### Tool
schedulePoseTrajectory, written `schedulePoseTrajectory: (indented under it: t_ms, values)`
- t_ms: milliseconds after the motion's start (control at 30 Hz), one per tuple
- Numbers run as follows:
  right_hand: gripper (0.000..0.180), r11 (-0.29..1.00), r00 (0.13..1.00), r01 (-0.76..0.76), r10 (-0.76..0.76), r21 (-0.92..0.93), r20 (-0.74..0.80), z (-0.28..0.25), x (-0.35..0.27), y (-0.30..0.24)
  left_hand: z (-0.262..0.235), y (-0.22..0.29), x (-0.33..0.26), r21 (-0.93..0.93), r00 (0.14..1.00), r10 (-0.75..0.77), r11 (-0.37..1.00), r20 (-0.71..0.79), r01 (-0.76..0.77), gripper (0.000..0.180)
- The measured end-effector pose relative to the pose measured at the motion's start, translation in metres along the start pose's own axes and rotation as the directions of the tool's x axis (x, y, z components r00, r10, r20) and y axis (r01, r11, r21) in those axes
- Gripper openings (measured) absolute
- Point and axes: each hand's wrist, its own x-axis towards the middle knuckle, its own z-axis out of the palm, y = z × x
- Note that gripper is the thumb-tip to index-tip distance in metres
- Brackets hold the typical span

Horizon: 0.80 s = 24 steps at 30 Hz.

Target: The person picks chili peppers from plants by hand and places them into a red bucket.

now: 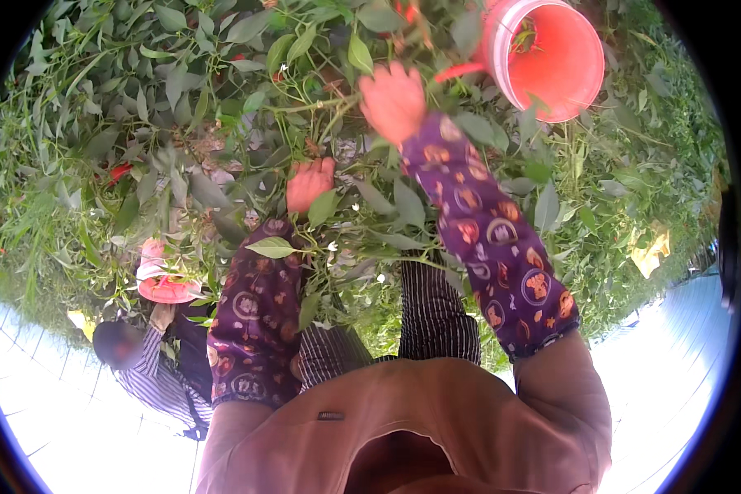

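Pepper plants with green leaves and small white flowers surround both of my hands. My right hand (393, 100) is closed, knuckles up, at the end of a green pepper branch (325, 104) that runs leftward from its fingers. Lower and to the left, my left hand (309, 185) reaches in among the leaves with its fingers curled; their tips are partly hidden, and I cannot make out what they hold. A slim red piece (459, 72), perhaps a chili pepper, lies between my right hand and a red bucket (556, 62). The bucket is tipped toward me, with some green bits inside.
Another person (160, 370) in a striped shirt works at the lower left, beside a smaller red bucket (169, 288). A red chili pepper (119, 173) shows among the leaves at the left. A yellow leaf or scrap (650, 251) lies at the right. Dense stems surround my legs.
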Motion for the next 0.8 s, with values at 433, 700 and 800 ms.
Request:
schedulePoseTrajectory:
  t_ms: [433, 700, 800]
  values:
    - [0.016, 0.916, 0.921, -0.366, 0.382, 0.166, -0.079, -0.027, -0.074, -0.047, -0.186, 0.090, 0.028, -0.877, 0.923, -0.103, 0.365, -0.371, -0.312, 0.047]
    - [0.027, 0.878, 0.927, -0.361, 0.375, 0.314, 0.016, -0.044, -0.093, -0.078, -0.067, 0.090, 0.199, -0.936, 0.935, -0.297, 0.232, 0.192, 0.266, 0.070]
    - [0.040, 0.780, 0.851, -0.449, 0.522, 0.437, -0.057, -0.044, -0.107, -0.076, -0.069, 0.151, 0.183, -0.834, 0.865, 0.039, -0.244, 0.501, 0.494, 0.064]
